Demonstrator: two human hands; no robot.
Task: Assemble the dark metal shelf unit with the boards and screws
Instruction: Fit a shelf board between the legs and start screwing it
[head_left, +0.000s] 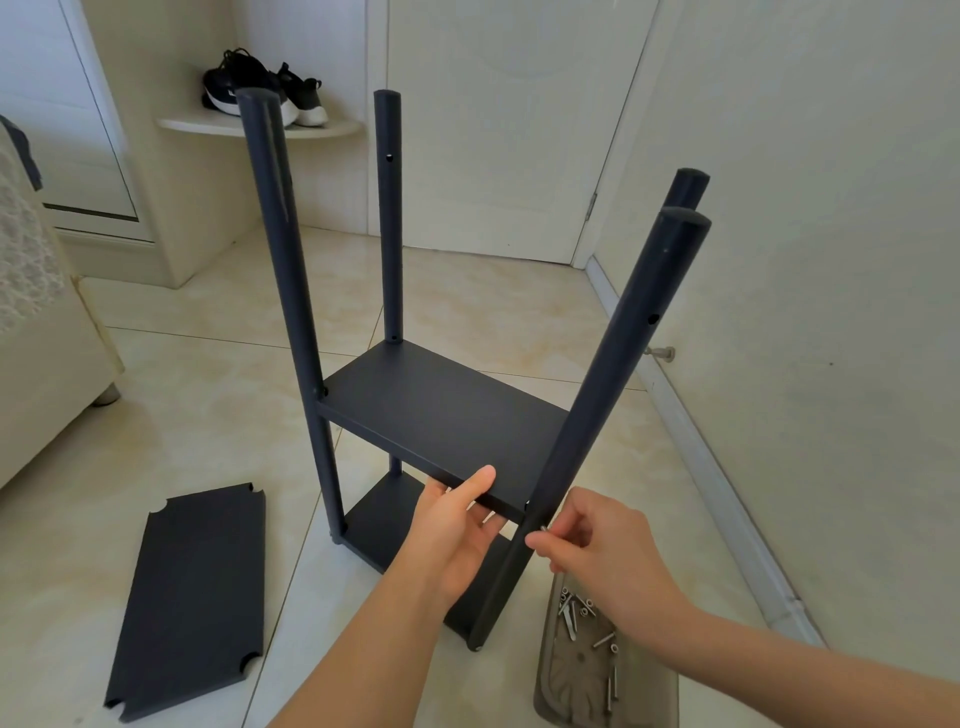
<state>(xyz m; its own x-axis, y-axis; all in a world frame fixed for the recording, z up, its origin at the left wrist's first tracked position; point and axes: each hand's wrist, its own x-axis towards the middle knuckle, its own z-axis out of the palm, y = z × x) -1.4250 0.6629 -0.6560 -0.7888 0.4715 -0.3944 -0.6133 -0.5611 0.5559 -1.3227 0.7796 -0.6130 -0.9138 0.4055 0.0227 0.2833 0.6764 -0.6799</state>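
The dark shelf unit stands on the tiled floor on four round posts. Its middle board (441, 410) sits between the posts, and a lower board (384, 525) lies near the floor. My left hand (457, 525) grips the front edge of the middle board, thumb on top. My right hand (597, 551) pinches a small silver screw (543, 529) against the near right post (597, 415), level with that board. A loose dark board (192, 597) with notched corners lies flat on the floor to the left.
A grey tray (556, 691) with several screws (587, 623) sits on the floor by my right arm. A wall with baseboard runs along the right. A cream sofa stands at the left. Dark shoes (265, 88) rest on a corner shelf behind.
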